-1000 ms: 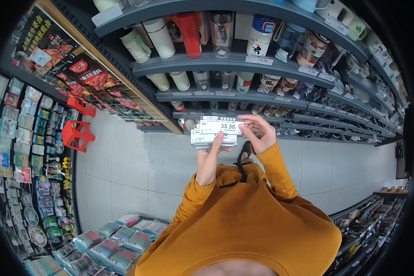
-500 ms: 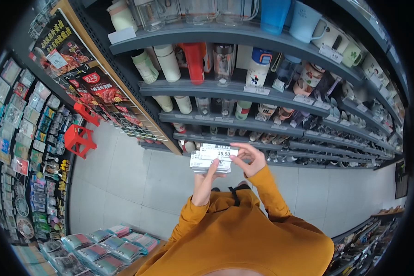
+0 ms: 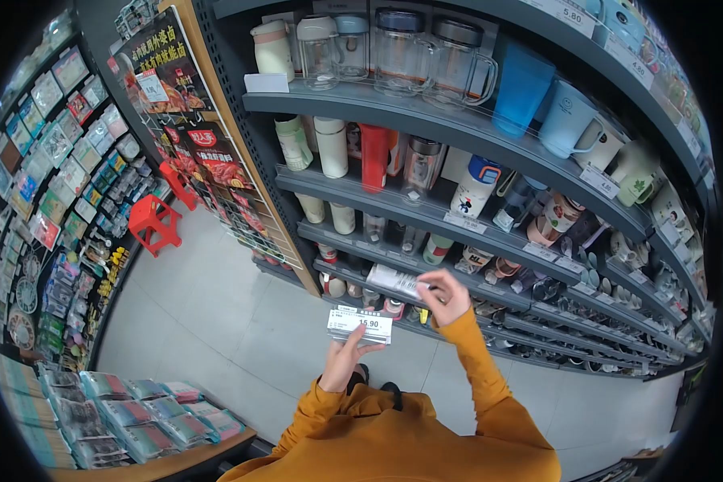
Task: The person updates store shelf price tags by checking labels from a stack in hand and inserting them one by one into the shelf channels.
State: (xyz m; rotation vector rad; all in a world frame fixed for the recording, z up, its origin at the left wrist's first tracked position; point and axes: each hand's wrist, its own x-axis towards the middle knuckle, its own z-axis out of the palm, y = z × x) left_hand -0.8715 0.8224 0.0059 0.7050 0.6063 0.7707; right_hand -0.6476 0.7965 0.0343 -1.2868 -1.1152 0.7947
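My left hand (image 3: pixel 345 359) is closed on a stack of white price tags (image 3: pixel 345 318), thumb on top; the top one reads 15.90. Above and to the right, my right hand (image 3: pixel 447 298) pinches one price tag (image 3: pixel 391 278) by its right end. Motion blurs the print on that tag. It is apart from the stack and overlaps the lower shelves in view. Beyond my hands, the shelf carries a red bottle (image 3: pixel 373 157), a white bottle (image 3: pixel 331 148) and a cartoon-printed bottle (image 3: pixel 475 189).
Glass mugs (image 3: pixel 399 52) and a blue cup (image 3: pixel 524 88) stand on the upper shelf. A blank white label (image 3: pixel 267 83) sits at its left end. A red stool (image 3: pixel 154 224) is on the floor at left. Packaged goods (image 3: pixel 140 413) lie on a low stand at lower left.
My right hand has lifted one tag off the stack and moved it up toward the shelves. The stack's visible price went from 35.50 to 15.90. My view has shifted upward along the shelves.
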